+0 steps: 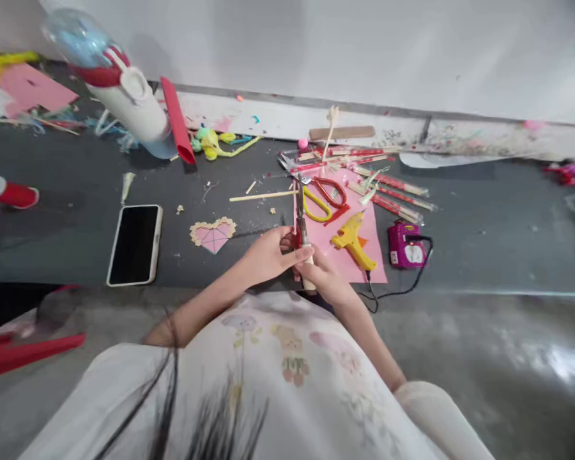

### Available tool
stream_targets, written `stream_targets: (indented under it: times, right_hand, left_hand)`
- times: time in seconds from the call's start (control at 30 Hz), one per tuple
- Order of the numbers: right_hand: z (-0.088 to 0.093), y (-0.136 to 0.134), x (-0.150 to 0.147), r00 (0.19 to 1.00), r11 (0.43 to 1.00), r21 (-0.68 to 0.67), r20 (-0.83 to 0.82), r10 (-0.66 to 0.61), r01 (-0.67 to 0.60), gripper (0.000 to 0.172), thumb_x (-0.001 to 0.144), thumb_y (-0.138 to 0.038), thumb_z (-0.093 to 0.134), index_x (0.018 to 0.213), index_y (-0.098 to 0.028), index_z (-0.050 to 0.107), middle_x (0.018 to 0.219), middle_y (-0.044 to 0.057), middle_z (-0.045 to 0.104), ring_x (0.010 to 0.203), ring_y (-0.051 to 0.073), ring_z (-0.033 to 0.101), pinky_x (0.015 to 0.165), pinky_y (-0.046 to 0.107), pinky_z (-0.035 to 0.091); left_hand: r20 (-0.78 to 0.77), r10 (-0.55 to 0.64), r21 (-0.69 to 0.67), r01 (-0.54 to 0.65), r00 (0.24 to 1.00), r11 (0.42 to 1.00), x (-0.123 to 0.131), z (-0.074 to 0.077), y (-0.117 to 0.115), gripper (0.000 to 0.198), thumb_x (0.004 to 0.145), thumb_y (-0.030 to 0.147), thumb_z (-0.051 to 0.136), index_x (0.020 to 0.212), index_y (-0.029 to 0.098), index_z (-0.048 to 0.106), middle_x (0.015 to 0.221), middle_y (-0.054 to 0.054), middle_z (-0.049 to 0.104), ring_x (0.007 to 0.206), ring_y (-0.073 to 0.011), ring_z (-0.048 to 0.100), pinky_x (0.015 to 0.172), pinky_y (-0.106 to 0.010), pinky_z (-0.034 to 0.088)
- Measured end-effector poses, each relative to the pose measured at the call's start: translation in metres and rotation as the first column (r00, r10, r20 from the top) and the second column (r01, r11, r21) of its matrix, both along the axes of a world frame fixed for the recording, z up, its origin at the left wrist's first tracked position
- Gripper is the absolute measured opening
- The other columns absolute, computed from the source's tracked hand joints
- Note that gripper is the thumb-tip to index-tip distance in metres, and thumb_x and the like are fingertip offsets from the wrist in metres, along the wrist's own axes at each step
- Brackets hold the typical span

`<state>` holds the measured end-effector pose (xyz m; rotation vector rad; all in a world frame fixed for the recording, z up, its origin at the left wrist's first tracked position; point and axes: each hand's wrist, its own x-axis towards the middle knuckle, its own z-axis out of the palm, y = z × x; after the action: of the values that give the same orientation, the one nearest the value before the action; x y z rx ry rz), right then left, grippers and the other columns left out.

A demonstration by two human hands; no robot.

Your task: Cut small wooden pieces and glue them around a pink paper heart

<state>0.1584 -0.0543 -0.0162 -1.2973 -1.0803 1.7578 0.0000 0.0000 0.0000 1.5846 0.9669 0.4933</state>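
Holding the dark tool (pixel 301 223) in both hands is the step in hand, with its exact type not showing clearly. The left hand (pixel 271 255) is gripping from the nine o'clock side, its thumb lying across the tool near the cream handle (pixel 308 279). The right hand (pixel 324 276) is gripping that handle from the three o'clock side. Neither grip is showing a wide gap; both appear to be sitting closed on the tool. A red patch is showing beside the left fingers; whether it is belonging to the tool, one cannot tell.

For good handling, the right hand should be bearing the handle firmly while the left is steadying it lightly, with fingertips staying clear of the dark end.

The tool is lying within both grips, over the near edge of the bench (pixel 483 217), its dark end pointing to twelve o'clock and its handle end to six. From the grips, the heart-shaped piece (pixel 213 235) is resting between nine and ten o'clock, the thin stick (pixel 263 196) at eleven, the yellow-and-red scissors (pixel 317 206) between twelve and one, and the yellow glue gun (pixel 352 241) between two and three, lying on the pink sheet (pixel 378 262).
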Motion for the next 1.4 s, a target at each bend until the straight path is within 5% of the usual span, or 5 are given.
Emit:
stream_targets:
  times: [0.13,0.33,0.4,0.9,1.4]
  right_hand:
    - [0.002,0.000,0.002,0.999,0.999,-0.033,0.052,-0.002,0.004,0.040,0.081,-0.045,0.066,0.109,-0.021,0.050,0.085,-0.001,0.052,0.077,0.016,0.049,0.068,0.030,0.041]
    - [0.005,-0.004,0.002,0.998,0.998,-0.046,0.046,0.045,-0.043,0.041,0.081,-0.048,0.066,0.107,-0.021,0.050,0.089,-0.001,0.050,0.079,0.016,0.048,0.071,0.031,0.039]
    - [0.007,-0.006,0.001,0.998,0.996,-0.060,0.012,0.066,-0.065,0.041,0.081,-0.047,0.066,0.108,-0.021,0.049,0.090,0.000,0.050,0.080,0.016,0.048,0.070,0.031,0.039]
    - [0.005,-0.007,0.003,0.991,0.989,-0.076,-0.056,0.125,-0.129,0.047,0.078,-0.045,0.068,0.113,-0.021,0.047,0.094,0.001,0.052,0.080,0.016,0.050,0.071,0.032,0.041]
    - [0.004,-0.008,0.004,0.986,0.987,-0.055,-0.070,0.149,-0.153,0.041,0.081,-0.044,0.067,0.111,-0.020,0.051,0.088,-0.001,0.050,0.077,0.015,0.048,0.067,0.031,0.037]
  left_hand:
    - [-0.311,0.227,0.347,-0.113,0.923,0.931,-0.016,0.020,-0.002,0.043,0.086,0.047,0.064,0.118,0.018,0.062,0.108,-0.008,0.071,0.092,-0.0199,0.068,0.079,-0.033,0.053]
    - [-0.317,0.469,0.877,0.065,0.824,0.477,-0.026,0.039,0.014,0.025,0.096,0.022,0.049,0.113,0.017,0.066,0.102,-0.010,0.069,0.099,-0.0228,0.062,0.087,-0.037,0.048]
    - [-0.366,0.502,0.896,0.152,0.784,0.417,-0.027,0.041,0.022,0.024,0.096,0.022,0.049,0.111,0.016,0.067,0.102,-0.010,0.069,0.098,-0.0247,0.062,0.085,-0.038,0.047]
    - [-0.470,0.404,0.796,0.178,0.785,0.579,-0.032,0.040,0.029,0.027,0.098,0.024,0.046,0.096,0.018,0.073,0.092,-0.007,0.073,0.087,-0.0200,0.065,0.070,-0.032,0.044]
    - [-0.464,0.363,0.777,0.174,0.808,0.605,-0.034,0.042,0.031,0.028,0.098,0.026,0.047,0.092,0.018,0.072,0.090,-0.006,0.073,0.084,-0.0188,0.066,0.070,-0.030,0.043]
